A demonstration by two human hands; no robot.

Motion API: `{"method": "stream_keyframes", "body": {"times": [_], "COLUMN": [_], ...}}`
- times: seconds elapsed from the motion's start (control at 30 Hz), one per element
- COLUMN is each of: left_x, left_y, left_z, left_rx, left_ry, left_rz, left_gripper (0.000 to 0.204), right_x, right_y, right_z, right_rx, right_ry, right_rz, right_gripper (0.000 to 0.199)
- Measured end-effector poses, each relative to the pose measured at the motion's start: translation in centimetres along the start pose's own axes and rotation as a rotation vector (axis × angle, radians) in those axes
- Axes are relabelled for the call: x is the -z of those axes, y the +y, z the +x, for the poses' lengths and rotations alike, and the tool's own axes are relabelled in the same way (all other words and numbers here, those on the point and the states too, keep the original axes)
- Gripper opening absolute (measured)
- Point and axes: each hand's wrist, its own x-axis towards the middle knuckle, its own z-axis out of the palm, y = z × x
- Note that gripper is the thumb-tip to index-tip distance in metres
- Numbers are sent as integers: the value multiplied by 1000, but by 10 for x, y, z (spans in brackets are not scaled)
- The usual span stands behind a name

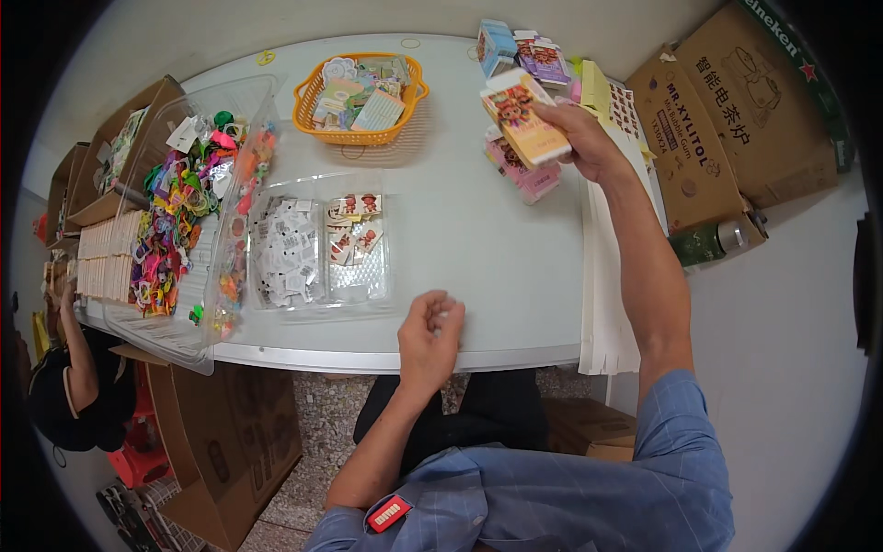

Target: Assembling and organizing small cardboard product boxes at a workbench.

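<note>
My right hand (589,138) grips a flat orange-and-white box (522,118) with a cartoon picture, held tilted above the far right of the table. Under and beside it, a pink box (538,184) is partly covered by what I hold. My left hand (430,336) hovers by the table's near edge, its fingers loosely curled and nothing visible in them. Left of that hand lies a clear two-part tray (377,290). One compartment holds small white packets (287,248); the other has picture cards (354,241).
An orange basket (368,139) of paper pieces stands at the back. On the left, a large clear bin (198,345) holds colourful trinkets (184,202). Blue boxes (497,48) and purple packs (544,63) sit back right. Cardboard boxes (681,147) lean beyond; another person (78,386) works far left.
</note>
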Motion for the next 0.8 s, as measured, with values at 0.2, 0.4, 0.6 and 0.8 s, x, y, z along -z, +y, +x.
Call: {"method": "stream_keyframes", "body": {"times": [0.2,0.4,0.6,0.8], "left_x": [-58,-101,-109,-106], "left_y": [49,85,64,49], "left_z": [99,171,196,166], "left_rx": [184,400,333,-173], "left_ry": [22,-149,-266,-107], "left_rz": [-297,-135,-203,-371], "left_gripper": [72,79,61,71], "right_x": [10,9,9,-13], "right_y": [64,46,57,53], "right_z": [-9,4,12,-29], "right_rx": [18,-260,-239,138], "right_ry": [224,1,-47,-8], "right_rz": [-585,-332,-161,110], "right_gripper": [76,81,90,114]}}
